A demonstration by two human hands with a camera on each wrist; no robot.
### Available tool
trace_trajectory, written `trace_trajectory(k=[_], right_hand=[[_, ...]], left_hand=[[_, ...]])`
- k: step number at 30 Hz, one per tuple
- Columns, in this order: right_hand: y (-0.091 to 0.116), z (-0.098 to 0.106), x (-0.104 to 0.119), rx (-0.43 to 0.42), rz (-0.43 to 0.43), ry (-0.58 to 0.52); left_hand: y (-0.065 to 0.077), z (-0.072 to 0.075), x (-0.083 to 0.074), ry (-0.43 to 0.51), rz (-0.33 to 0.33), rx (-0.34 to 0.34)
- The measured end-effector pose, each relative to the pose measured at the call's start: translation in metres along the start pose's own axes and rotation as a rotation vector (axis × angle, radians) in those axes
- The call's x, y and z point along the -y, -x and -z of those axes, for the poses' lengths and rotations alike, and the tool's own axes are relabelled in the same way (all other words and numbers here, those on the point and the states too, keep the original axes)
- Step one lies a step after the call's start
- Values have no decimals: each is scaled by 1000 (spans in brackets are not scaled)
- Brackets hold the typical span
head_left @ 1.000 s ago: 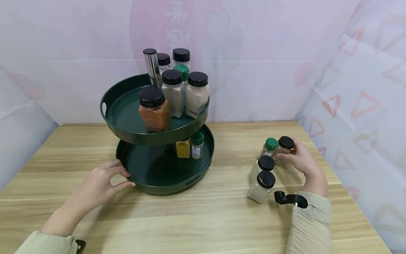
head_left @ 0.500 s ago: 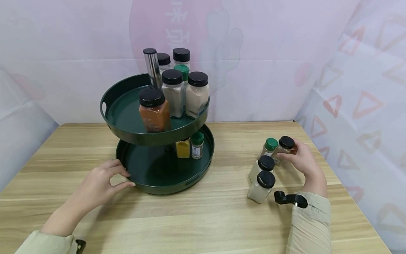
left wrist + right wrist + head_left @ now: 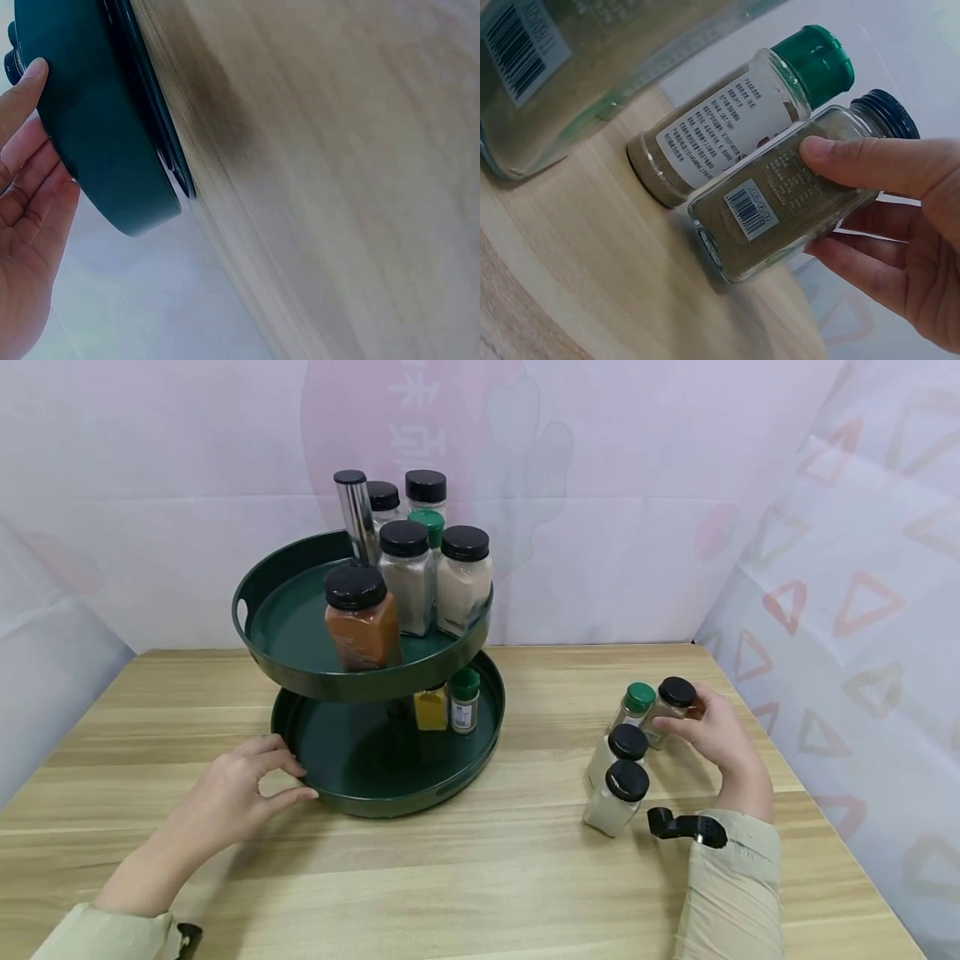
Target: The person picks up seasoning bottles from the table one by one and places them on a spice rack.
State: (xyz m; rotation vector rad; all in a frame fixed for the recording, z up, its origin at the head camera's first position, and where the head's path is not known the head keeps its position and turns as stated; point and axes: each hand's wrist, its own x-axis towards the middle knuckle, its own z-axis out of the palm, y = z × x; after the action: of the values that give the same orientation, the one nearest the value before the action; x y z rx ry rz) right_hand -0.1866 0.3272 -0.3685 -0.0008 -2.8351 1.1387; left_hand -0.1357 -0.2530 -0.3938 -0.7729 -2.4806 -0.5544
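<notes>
On the right of the table, my right hand (image 3: 716, 732) grips a square glass spice jar (image 3: 769, 199) with a black lid, thumb on one face and fingers behind. The jar holds brownish powder and stands close beside a green-capped spice bottle (image 3: 720, 124). Two more black-lidded jars of pale powder, a middle jar (image 3: 606, 764) and a front jar (image 3: 611, 810), stand nearer to me. Over on the left, my left hand (image 3: 232, 789) touches the outer wall of the dark green two-tier turntable's lower tray (image 3: 97, 127), thumb and fingertips spread along it.
The upper tray (image 3: 300, 672) carries several jars around a metal post (image 3: 356, 518), with an orange-powder jar (image 3: 362, 631) in front. On the lower tray stand a yellow-powder jar (image 3: 431, 710) and a small green-capped bottle (image 3: 463, 714). Printed cloth hangs behind the wooden table.
</notes>
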Motion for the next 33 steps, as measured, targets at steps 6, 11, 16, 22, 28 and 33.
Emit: trace_trajectory(k=[6, 11, 16, 22, 28, 33], right_hand=[[2, 5, 5, -18, 9, 11], [5, 10, 9, -60, 40, 14], [11, 17, 15, -87, 35, -3], [16, 23, 22, -113, 59, -25], [22, 29, 33, -147, 67, -17], [26, 31, 38, -197, 120, -37]], left_hand=[[-1, 1, -1, -7, 5, 0], [0, 1, 0, -5, 2, -6], [-2, -1, 1, -8, -15, -16], [-3, -1, 2, -1, -22, -19], [-1, -2, 2, 0, -25, -25], [0, -2, 2, 4, -24, -31]])
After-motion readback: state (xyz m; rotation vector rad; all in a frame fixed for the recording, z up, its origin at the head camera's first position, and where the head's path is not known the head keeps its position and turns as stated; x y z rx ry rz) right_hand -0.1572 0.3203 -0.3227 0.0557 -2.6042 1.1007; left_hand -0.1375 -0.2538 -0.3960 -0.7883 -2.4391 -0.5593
